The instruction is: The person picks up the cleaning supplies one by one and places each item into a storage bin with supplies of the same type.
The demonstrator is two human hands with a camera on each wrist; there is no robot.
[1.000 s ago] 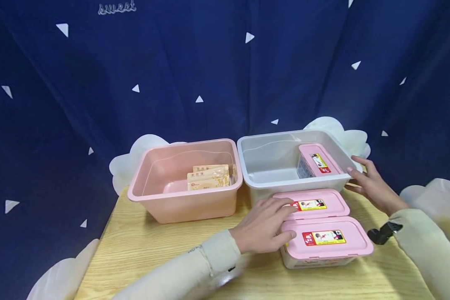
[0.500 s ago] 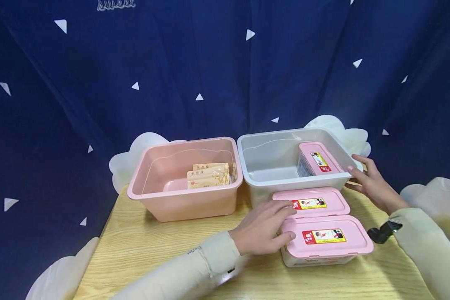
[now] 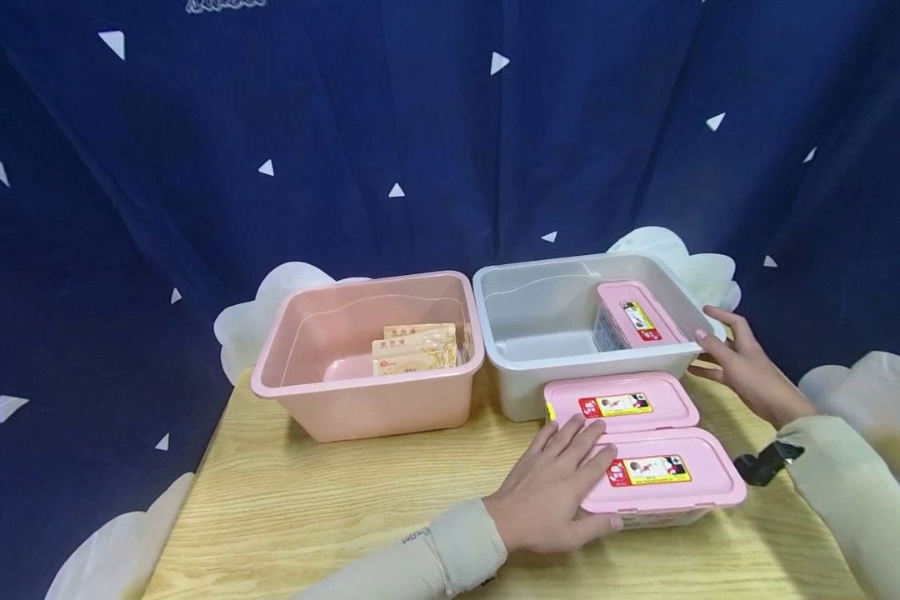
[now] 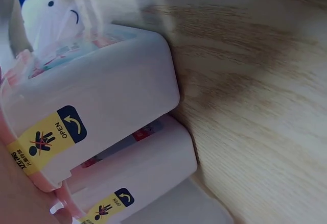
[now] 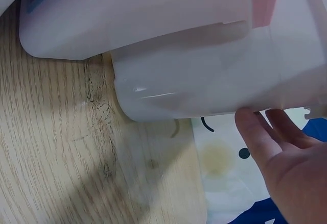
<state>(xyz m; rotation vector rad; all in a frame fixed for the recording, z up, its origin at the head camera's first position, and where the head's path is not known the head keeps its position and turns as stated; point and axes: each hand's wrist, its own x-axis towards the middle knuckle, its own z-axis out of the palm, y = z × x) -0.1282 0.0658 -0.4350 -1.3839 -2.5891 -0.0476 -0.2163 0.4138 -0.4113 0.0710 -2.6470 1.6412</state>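
In the head view, two boxes with pink lids lie side by side in front of a grey bin (image 3: 525, 364). My left hand (image 3: 547, 492) rests over the left end of the nearer box (image 3: 708, 467), its fingers spread and fairly straight on the lid. The thumb lies at the box's near left corner. Beyond it is the farther box (image 3: 667, 400), close to the fingertips. My right hand (image 3: 750, 367) touches the right side of the grey bin just under its rim; in the right wrist view its fingertips meet the outer wall. Another pink-lidded box (image 3: 648, 312) sits inside that bin.
A pink bin (image 3: 375, 412) stands left of the grey one, with several cream packets (image 3: 414, 358) inside. Both bins are on a wooden table (image 3: 307, 492). Behind hangs a dark blue curtain (image 3: 345, 125) with white triangles and cloud shapes.
My left hand has shifted towards me and right, from the left ends of both boxes onto the nearer box's lid. The right hand, the bins and the boxes have stayed put.
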